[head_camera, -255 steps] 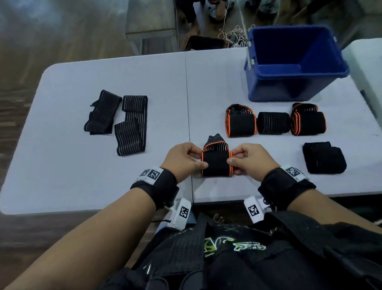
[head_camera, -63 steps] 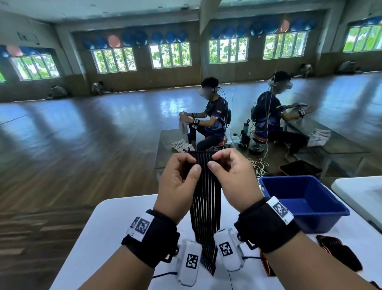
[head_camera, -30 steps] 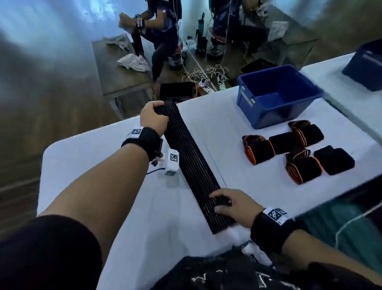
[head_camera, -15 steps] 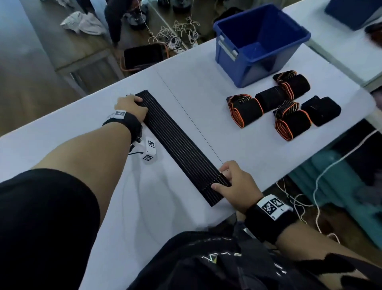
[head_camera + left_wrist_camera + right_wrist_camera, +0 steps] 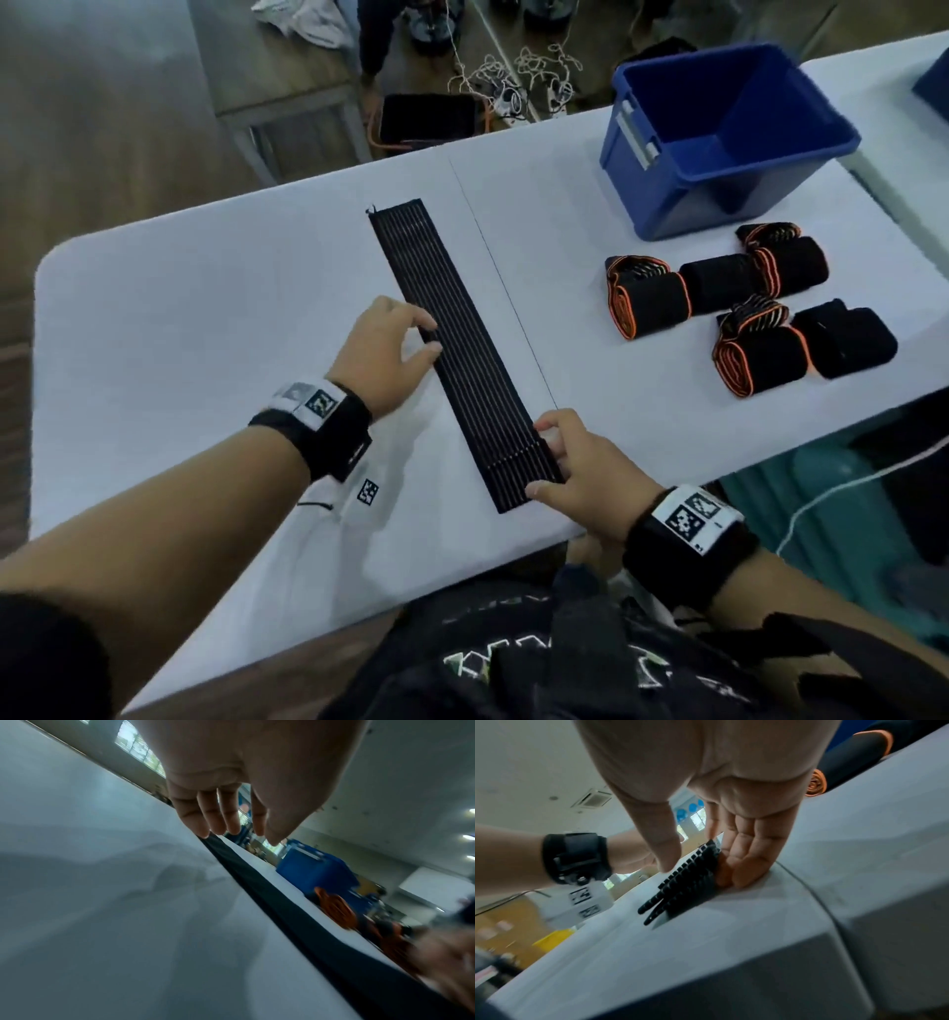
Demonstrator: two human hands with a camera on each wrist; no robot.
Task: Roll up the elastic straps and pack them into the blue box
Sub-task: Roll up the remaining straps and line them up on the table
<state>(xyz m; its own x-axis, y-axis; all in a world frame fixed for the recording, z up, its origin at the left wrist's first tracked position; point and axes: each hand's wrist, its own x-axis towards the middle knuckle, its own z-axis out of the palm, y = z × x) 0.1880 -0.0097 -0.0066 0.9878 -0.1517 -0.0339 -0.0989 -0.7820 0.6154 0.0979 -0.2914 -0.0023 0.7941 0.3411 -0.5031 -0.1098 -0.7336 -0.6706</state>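
Observation:
A long black ribbed elastic strap (image 5: 462, 349) lies flat and unrolled on the white table (image 5: 205, 334), running from the far side toward me. My left hand (image 5: 411, 339) has straight fingers (image 5: 226, 821) whose tips touch the strap's (image 5: 282, 914) left edge about halfway along. My right hand (image 5: 560, 462) is at the near end. Its straight fingers (image 5: 744, 866) press down at the right edge of the strap (image 5: 690, 882), and its thumb reaches over the end. The open blue box (image 5: 667, 195) stands at the far right with nothing visible inside.
Several rolled straps, some orange-edged (image 5: 647, 303) and some plain black (image 5: 847, 344), lie in a cluster in front of the box. The near table edge is right under my right wrist. Cables (image 5: 513, 77) and a bench lie on the floor beyond the table.
My left hand has slid from the strap's far end back to its middle. My right hand stays at the near end. The strap remains flat on the table.

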